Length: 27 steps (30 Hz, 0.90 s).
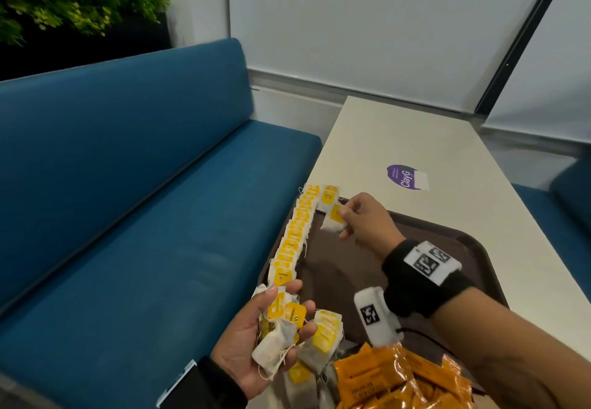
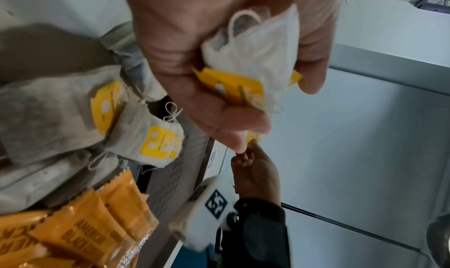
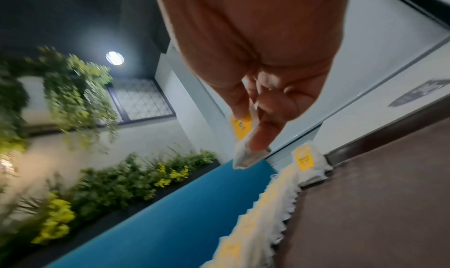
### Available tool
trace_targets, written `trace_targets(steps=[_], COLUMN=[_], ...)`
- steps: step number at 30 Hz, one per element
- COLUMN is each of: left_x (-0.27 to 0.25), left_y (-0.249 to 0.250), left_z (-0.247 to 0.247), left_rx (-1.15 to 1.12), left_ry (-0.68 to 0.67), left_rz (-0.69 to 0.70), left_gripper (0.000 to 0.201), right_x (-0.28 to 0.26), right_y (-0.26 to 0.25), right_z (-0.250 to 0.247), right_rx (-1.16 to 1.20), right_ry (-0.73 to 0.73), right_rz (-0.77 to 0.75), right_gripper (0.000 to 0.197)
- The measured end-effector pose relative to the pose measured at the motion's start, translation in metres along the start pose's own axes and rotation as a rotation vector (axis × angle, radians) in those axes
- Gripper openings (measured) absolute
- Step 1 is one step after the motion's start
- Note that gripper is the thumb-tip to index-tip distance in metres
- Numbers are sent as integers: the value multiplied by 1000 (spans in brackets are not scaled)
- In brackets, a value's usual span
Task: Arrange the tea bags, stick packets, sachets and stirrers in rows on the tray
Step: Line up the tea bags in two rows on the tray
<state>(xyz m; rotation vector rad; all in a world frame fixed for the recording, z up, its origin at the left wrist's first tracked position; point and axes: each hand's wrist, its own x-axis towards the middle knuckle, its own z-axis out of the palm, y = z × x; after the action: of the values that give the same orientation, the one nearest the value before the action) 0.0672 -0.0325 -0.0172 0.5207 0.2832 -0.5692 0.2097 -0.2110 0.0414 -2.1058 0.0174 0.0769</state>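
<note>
A brown tray [image 1: 415,242] lies on the white table [image 1: 415,140]. Along its left edge runs a long row of white tea bags with yellow tags [image 1: 295,232], and one more tea bag [image 1: 330,197] lies at the tray's far corner beside the row's end. My right hand [image 1: 347,216] pinches a single tea bag [image 1: 334,221] just above the tray, next to that one; the same tea bag [image 3: 243,153] shows under my fingertips in the right wrist view. My left hand [image 1: 281,322] holds a bunch of tea bags [image 1: 278,328], palm up, at the tray's near left corner.
Loose tea bags [image 1: 326,332] and orange stick packets [image 1: 399,380] are heaped at the tray's near edge. A blue bench [image 1: 128,216] runs close along the table's left side. A purple sticker [image 1: 404,176] sits on the table beyond the tray.
</note>
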Motion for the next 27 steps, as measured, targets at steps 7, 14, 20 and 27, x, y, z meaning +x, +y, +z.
trace_targets(steps=[7, 14, 20, 27], left_x=[19, 23, 24, 22], left_y=[2, 8, 10, 6], left_z=[-14, -22, -28, -27], left_rx=[51, 22, 83, 86], left_ry=[-14, -4, 16, 5], left_rz=[53, 40, 61, 75], left_gripper=[53, 34, 45, 43], right_x=[93, 112, 136, 127], right_y=[21, 17, 31, 35], right_z=[14, 34, 39, 29], right_rx=[-288, -438, -366, -320], right_ry=[0, -20, -11, 149], right_rz=[118, 228, 234, 187], right_gripper=[20, 42, 24, 39])
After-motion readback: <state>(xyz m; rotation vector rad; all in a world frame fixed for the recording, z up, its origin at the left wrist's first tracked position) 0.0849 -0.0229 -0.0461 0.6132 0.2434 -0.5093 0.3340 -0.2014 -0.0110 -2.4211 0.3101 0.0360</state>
